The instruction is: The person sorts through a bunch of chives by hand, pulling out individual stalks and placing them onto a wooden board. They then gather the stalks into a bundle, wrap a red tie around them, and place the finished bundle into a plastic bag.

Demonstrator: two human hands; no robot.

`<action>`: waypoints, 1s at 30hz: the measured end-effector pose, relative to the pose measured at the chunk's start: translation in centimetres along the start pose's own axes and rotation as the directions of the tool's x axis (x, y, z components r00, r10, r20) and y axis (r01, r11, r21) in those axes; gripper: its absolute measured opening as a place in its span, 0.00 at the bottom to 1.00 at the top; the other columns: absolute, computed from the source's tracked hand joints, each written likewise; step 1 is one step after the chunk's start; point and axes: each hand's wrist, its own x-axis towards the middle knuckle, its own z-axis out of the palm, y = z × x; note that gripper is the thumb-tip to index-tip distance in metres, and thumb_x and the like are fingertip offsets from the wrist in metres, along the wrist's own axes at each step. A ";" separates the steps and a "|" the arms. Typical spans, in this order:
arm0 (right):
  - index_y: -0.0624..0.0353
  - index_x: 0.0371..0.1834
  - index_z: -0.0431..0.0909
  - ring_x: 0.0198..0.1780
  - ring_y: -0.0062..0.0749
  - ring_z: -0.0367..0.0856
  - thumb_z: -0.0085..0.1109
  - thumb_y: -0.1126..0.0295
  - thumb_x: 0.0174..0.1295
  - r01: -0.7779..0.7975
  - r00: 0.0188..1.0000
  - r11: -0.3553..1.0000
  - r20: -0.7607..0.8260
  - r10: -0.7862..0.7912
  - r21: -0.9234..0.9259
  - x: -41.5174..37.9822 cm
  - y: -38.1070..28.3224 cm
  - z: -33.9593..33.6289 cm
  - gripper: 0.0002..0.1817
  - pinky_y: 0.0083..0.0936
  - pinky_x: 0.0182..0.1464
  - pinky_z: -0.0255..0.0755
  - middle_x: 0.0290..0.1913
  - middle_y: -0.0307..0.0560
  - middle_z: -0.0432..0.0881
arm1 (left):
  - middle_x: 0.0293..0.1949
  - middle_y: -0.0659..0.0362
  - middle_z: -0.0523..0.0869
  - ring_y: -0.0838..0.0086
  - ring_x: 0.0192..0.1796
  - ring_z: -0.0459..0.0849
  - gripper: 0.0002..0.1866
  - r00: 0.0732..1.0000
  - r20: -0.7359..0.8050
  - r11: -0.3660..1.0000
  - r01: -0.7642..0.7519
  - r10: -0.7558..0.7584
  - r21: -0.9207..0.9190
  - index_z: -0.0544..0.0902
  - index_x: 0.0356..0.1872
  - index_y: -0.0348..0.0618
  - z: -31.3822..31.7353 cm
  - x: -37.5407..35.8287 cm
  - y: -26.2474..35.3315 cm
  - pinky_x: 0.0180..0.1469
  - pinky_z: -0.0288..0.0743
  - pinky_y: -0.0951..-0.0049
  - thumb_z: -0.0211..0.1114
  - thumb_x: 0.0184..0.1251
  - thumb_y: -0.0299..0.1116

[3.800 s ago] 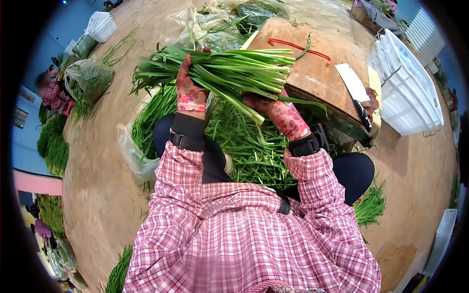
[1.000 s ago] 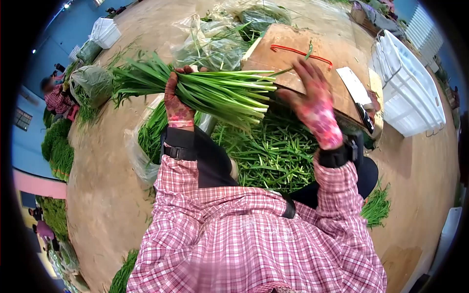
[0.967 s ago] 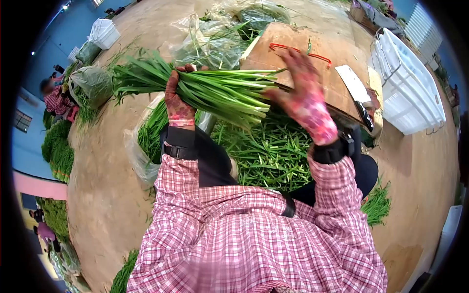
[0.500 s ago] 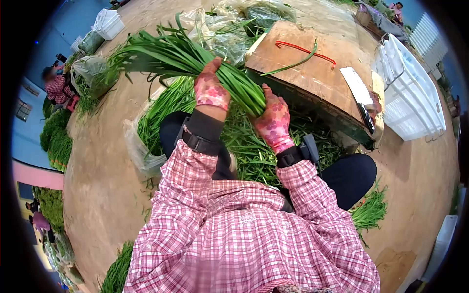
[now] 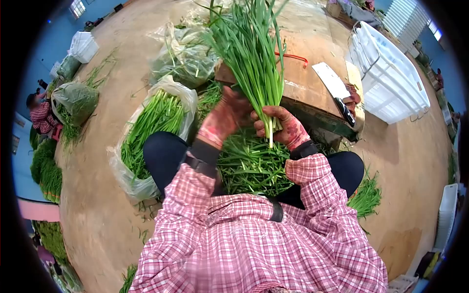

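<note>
A bunch of long, flat-leaved chives (image 5: 251, 63) stands nearly upright, with pale cut ends pointing down and leaf tips away from me. My right hand (image 5: 286, 126) is closed around its lower stems, in a glove with a pink pattern. To the left of the stems, my left hand (image 5: 225, 115) is smeared by motion; its fingers are hard to make out. Below both hands lies a heap of loose green leaves (image 5: 254, 163) between my knees. Behind the bunch is a wooden board (image 5: 303, 90) bearing a red tie (image 5: 294, 57) and a cleaver (image 5: 332, 82).
An open plastic bag (image 5: 188, 100) of chives stands by my left knee, with another bag (image 5: 183, 56) beyond it. White crates (image 5: 391, 73) are stacked at the right. More greens (image 5: 366, 198) lie beside my right knee. A person (image 5: 40, 115) sits far left.
The bunch has swung from slanting left to nearly upright. My left hand has come off its leaves and moved down. My right hand now grips the stems near their cut ends.
</note>
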 end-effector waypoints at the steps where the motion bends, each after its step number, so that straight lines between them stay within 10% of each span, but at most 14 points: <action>1: 0.63 0.53 0.73 0.33 0.32 0.77 0.58 0.66 0.63 -0.022 1.000 0.999 0.007 0.022 0.031 0.0 0.4 -0.7 0.18 0.29 0.34 0.73 0.40 0.49 0.81 | 0.46 0.63 0.83 0.73 0.40 0.80 0.28 0.988 0.142 0.998 0.061 -0.057 -0.019 0.77 0.56 0.49 0.7 0.4 -2.3 0.40 0.77 0.64 0.57 0.66 0.60; 3: 0.63 0.53 0.74 0.32 0.32 0.77 0.58 0.66 0.63 -0.072 0.997 0.993 0.024 0.070 0.094 0.0 1.2 -1.7 0.18 0.29 0.33 0.73 0.40 0.49 0.81 | 0.46 0.61 0.84 0.71 0.41 0.81 0.34 0.994 -0.108 0.998 0.002 0.004 0.056 0.75 0.60 0.47 1.0 1.2 -4.9 0.39 0.78 0.66 0.58 0.63 0.62; 8: 0.64 0.56 0.73 0.45 0.44 0.83 0.55 0.45 0.65 -0.113 0.976 0.969 -0.207 0.067 -0.218 -2.4 1.1 -0.3 0.31 0.46 0.47 0.80 0.47 0.52 0.83 | 0.57 0.41 0.77 0.51 0.59 0.78 0.39 0.957 0.254 0.943 0.205 -0.137 -0.263 0.68 0.65 0.38 -0.7 3.3 -6.1 0.59 0.75 0.48 0.64 0.61 0.57; 11: 0.71 0.51 0.75 0.41 0.34 0.83 0.56 0.43 0.63 -0.279 0.802 0.474 -0.475 -0.363 -0.835 -6.1 -0.3 0.3 0.35 0.30 0.46 0.76 0.41 0.51 0.84 | 0.64 0.37 0.70 0.43 0.64 0.71 0.41 0.989 0.145 0.979 0.030 -0.001 -0.202 0.63 0.69 0.39 -1.1 4.4 -7.0 0.64 0.66 0.39 0.61 0.63 0.58; 13: 0.71 0.49 0.75 0.36 0.27 0.81 0.69 0.56 0.56 -0.323 0.655 0.377 -0.493 -0.573 -0.868 -7.6 0.4 2.5 0.29 0.25 0.41 0.74 0.34 0.47 0.83 | 0.63 0.39 0.71 0.44 0.64 0.71 0.40 0.994 0.105 0.957 0.054 -0.025 -0.285 0.63 0.68 0.37 -0.8 4.6 -7.5 0.66 0.64 0.42 0.61 0.64 0.55; 16: 0.67 0.46 0.76 0.28 0.22 0.78 0.69 0.66 0.57 -0.294 0.695 0.114 -0.295 -0.656 -0.949 -7.9 2.5 4.9 0.20 0.22 0.32 0.73 0.29 0.40 0.81 | 0.63 0.41 0.73 0.46 0.64 0.72 0.37 0.999 0.019 0.944 0.040 -0.035 -0.327 0.64 0.67 0.34 -2.0 5.1 -8.0 0.68 0.63 0.47 0.61 0.65 0.51; 19: 0.66 0.43 0.77 0.26 0.17 0.76 0.65 0.71 0.60 -0.102 0.600 0.403 -0.379 -0.704 -0.909 -6.5 1.9 4.4 0.13 0.19 0.28 0.71 0.28 0.40 0.81 | 0.62 0.43 0.75 0.51 0.62 0.75 0.32 0.998 -0.064 0.938 -0.031 0.009 -0.345 0.67 0.65 0.33 -2.4 5.1 -8.0 0.67 0.65 0.50 0.61 0.64 0.42; 21: 0.67 0.38 0.79 0.25 0.16 0.74 0.61 0.73 0.61 -0.167 0.534 0.339 -0.374 -0.758 -0.926 -5.4 0.8 5.1 0.07 0.19 0.28 0.70 0.27 0.41 0.82 | 0.62 0.43 0.75 0.51 0.61 0.76 0.31 0.989 -0.146 0.946 -0.056 0.009 -0.319 0.68 0.65 0.33 -2.6 4.5 -7.9 0.67 0.66 0.50 0.60 0.63 0.39; 25: 0.58 0.39 0.82 0.28 0.36 0.82 0.65 0.66 0.58 -0.394 0.604 0.035 -0.287 -0.743 -0.918 -4.4 0.3 2.7 0.10 0.29 0.33 0.74 0.30 0.49 0.83 | 0.61 0.41 0.75 0.51 0.60 0.77 0.35 0.998 0.060 0.903 -0.004 0.033 -0.429 0.68 0.64 0.30 -1.2 4.5 -7.6 0.66 0.68 0.52 0.59 0.57 0.43; 27: 0.55 0.39 0.84 0.32 0.41 0.83 0.66 0.64 0.58 -0.383 0.567 -0.565 0.297 -0.768 -0.731 -4.6 -0.1 3.9 0.10 0.34 0.35 0.74 0.33 0.48 0.82 | 0.61 0.39 0.74 0.50 0.61 0.76 0.37 0.992 0.124 0.913 0.028 0.025 -0.406 0.68 0.64 0.29 -0.9 4.4 -7.6 0.67 0.66 0.53 0.57 0.56 0.45; 29: 0.60 0.40 0.83 0.35 0.42 0.82 0.68 0.64 0.56 -0.325 0.534 -0.212 0.006 -0.846 -0.922 -4.0 0.9 5.3 0.13 0.32 0.40 0.75 0.33 0.49 0.81 | 0.61 0.39 0.74 0.50 0.61 0.76 0.36 0.988 0.149 0.914 0.036 0.027 -0.404 0.68 0.64 0.28 -0.8 4.5 -7.5 0.68 0.65 0.53 0.56 0.56 0.44; 30: 0.59 0.39 0.83 0.36 0.41 0.82 0.69 0.62 0.55 -0.405 0.556 -0.248 -0.022 -0.831 -0.880 -3.1 1.2 5.5 0.14 0.32 0.40 0.75 0.34 0.49 0.82 | 0.61 0.40 0.75 0.51 0.61 0.76 0.35 1.000 0.013 0.920 -0.003 0.009 -0.392 0.68 0.63 0.28 -0.6 4.6 -7.7 0.67 0.65 0.54 0.56 0.57 0.44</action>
